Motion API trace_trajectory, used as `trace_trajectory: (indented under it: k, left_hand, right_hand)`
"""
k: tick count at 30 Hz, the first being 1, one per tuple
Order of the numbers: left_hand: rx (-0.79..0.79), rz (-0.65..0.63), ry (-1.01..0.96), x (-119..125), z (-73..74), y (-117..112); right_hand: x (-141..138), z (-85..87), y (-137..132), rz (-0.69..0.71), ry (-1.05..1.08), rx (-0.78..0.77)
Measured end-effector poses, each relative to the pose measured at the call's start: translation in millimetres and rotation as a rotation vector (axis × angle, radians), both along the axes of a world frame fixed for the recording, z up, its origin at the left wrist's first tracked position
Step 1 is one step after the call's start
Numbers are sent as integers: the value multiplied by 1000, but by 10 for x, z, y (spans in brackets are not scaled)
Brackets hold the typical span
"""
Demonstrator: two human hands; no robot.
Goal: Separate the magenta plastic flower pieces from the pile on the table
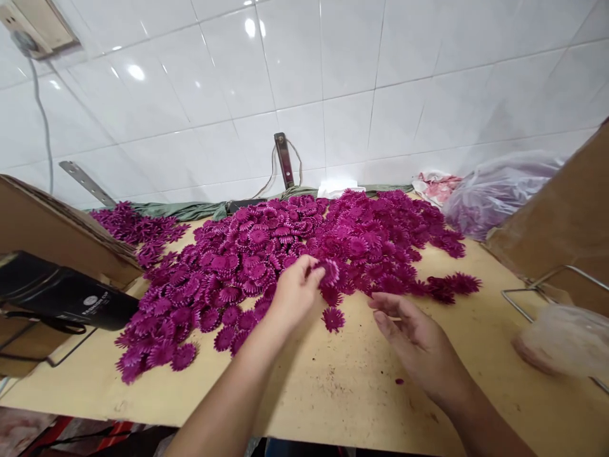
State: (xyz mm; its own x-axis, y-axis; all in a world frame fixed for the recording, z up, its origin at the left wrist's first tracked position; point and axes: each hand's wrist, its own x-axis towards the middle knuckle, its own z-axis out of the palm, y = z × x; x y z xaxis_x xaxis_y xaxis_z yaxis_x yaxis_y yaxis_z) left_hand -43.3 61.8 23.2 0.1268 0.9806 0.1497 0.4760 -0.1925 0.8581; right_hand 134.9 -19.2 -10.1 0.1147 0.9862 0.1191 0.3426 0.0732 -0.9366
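My left hand (pixel 299 284) pinches a purple flower-shaped piece (pixel 329 273) with a pale, fringed rim, held just above the front of the heap. To its right, my right hand (pixel 409 330) hovers over the table with thumb and fingers apart and nothing visible between them. A single loose flower piece (pixel 333 319) lies on the wood between my hands. Behind them spreads a big heap of purple flower pieces (pixel 257 238); those on the left show pale curled rims, those on the right look flatter and darker.
A dark bottle (pixel 71 295) leans at the left by a cardboard box (pixel 57 222). At the right stand another cardboard panel (pixel 561 216), a plastic bag (pixel 499 190), a metal wire frame (pixel 523 304) and a cloudy plastic bag (pixel 571 339). A tiled wall (pixel 352 76) closes the back.
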Motion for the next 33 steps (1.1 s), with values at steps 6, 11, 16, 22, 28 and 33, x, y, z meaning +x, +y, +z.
trace_trajectory:
  k: [6,11,16,22,28,33]
  left_hand:
    - [-140,-190,-161,162,-207,-490]
    - [-54,-106,55,148,-269,-571]
    - [88,-4,333,181,-268,-636]
    - [124,80,334,40,-303,-630]
    - [229,-46,-25,114,-248,-683]
    - [-195,-109,-414,248,-323,-700]
  right_hand:
    - [-249,120,120,179,-19,-8]
    - [-285,13,95,195,10,-11]
    - [-362,-56,32,119,-1,-2]
    - [-240,-47,47,-132,-59,3]
    - [-244,-11,43,-91,-12,3]
    - [-280,3,37,-45,160,-64]
